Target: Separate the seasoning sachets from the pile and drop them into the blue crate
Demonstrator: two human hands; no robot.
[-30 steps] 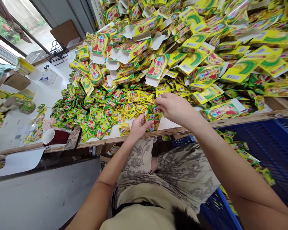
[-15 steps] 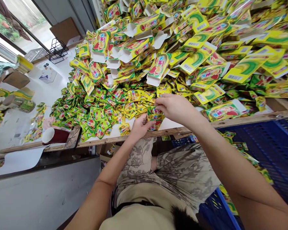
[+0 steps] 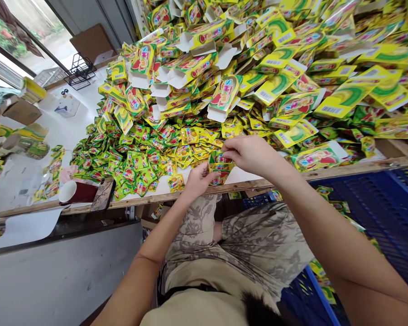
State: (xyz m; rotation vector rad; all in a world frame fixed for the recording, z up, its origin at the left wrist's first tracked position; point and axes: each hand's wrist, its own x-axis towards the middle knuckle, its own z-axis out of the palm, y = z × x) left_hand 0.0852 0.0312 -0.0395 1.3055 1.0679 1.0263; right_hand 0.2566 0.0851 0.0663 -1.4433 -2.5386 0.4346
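Between my hands, at the table's front edge, are small green candy packets [image 3: 220, 167] with red fruit prints, one above another. My left hand [image 3: 197, 179] grips their left side, its thumb laid across the lower packet and the other fingers curled. From the right, my right hand [image 3: 249, 153] pinches the upper packet's edge with bent fingers; the fingertips are partly hidden. Just beyond lie loose yellow packets [image 3: 186, 154], and to the left spreads a heap of green packets [image 3: 122, 160].
Yellow and green cartons [image 3: 224, 97], several with open flaps, are piled at the back. On the left lie a dark red cup [image 3: 79, 192] and a phone [image 3: 103, 194]. A wooden strip [image 3: 258, 183] edges the table. Below right are blue crates [image 3: 376, 213] holding packets.
My right hand has shifted very slightly right and down beside the packets. The left hand keeps its place, and the piles look the same.
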